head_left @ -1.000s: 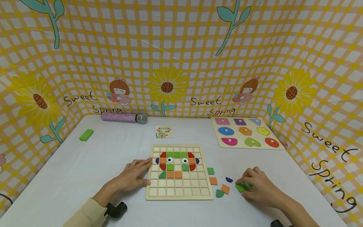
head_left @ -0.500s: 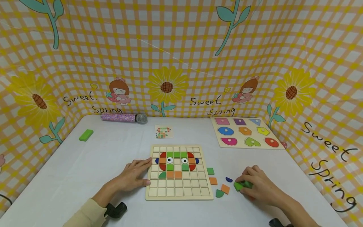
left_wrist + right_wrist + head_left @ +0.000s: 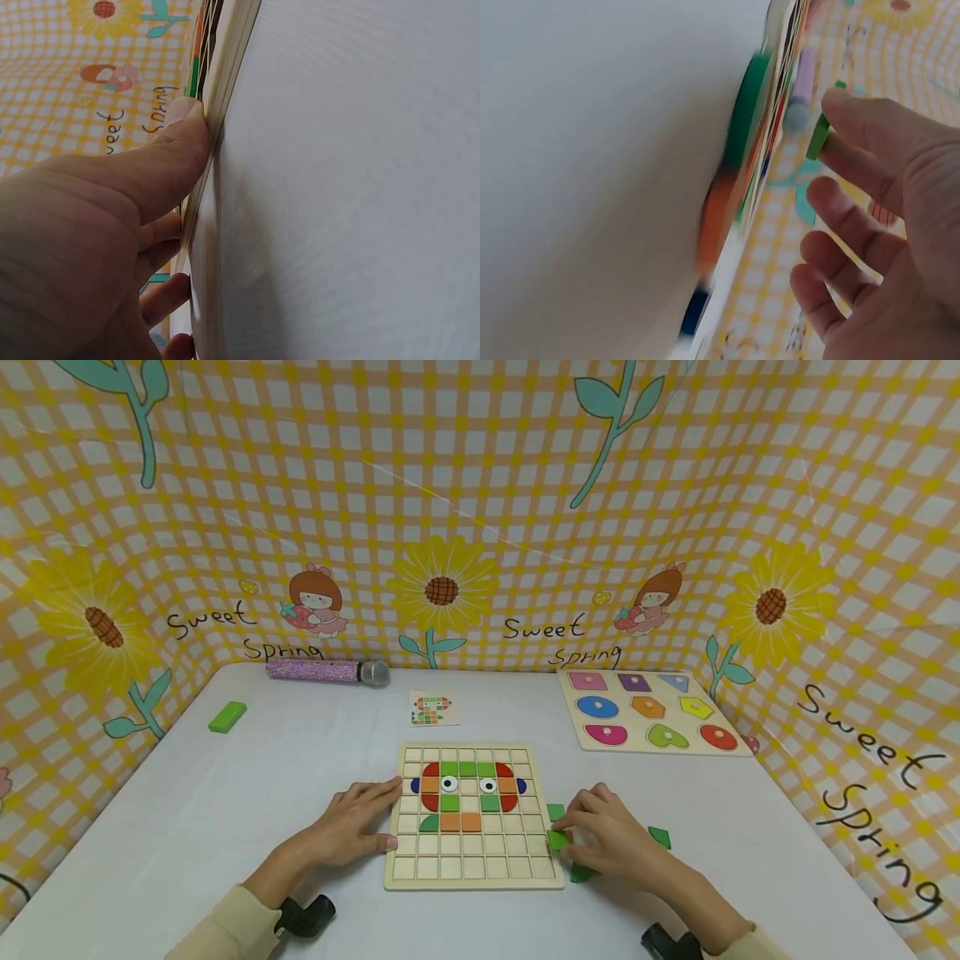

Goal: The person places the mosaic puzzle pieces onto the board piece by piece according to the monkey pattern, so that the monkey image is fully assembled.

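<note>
Tile (image 3: 557,841), right of the frame's lower centre, is pinched in our right grip (image 3: 611,833); our left grip (image 3: 352,822), relaxed, touches the board (image 3: 496,844). Knocking its rim could make us drop the tile.

Light is soft; the right wrist view blurs the orange tile (image 3: 717,223).
</note>
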`<action>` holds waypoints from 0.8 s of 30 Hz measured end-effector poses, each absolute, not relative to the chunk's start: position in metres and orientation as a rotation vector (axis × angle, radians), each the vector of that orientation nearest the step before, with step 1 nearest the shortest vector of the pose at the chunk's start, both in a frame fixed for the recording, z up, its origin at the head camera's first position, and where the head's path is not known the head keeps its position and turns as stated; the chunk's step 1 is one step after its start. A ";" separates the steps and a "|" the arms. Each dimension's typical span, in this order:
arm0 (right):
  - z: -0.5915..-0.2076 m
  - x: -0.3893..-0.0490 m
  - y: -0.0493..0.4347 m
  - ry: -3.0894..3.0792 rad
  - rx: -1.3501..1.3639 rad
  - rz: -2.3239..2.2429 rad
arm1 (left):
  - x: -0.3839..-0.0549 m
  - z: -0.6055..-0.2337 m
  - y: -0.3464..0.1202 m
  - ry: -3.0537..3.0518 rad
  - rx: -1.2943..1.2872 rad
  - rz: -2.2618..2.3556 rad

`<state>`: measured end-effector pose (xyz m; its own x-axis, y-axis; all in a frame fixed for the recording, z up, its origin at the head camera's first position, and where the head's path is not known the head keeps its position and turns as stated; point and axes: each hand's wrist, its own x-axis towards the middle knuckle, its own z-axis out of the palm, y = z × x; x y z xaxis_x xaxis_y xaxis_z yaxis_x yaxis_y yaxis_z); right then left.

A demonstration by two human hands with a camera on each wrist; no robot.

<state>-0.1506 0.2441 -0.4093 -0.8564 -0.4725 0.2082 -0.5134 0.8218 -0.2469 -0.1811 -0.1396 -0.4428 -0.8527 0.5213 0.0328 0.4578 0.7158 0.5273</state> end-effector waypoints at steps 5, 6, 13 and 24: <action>-0.409 -0.155 0.211 -2.826 0.870 0.483 | -0.181 -0.443 -0.140 2.801 0.809 0.809; -0.410 -0.157 0.204 -2.816 0.881 0.485 | -0.181 -0.442 -0.140 2.799 0.808 0.809; -0.415 -0.163 0.158 -2.759 0.928 0.433 | -0.182 -0.443 -0.139 2.798 0.808 0.803; -0.417 -0.163 0.110 -2.784 0.971 0.402 | -0.182 -0.443 -0.139 2.799 0.800 0.795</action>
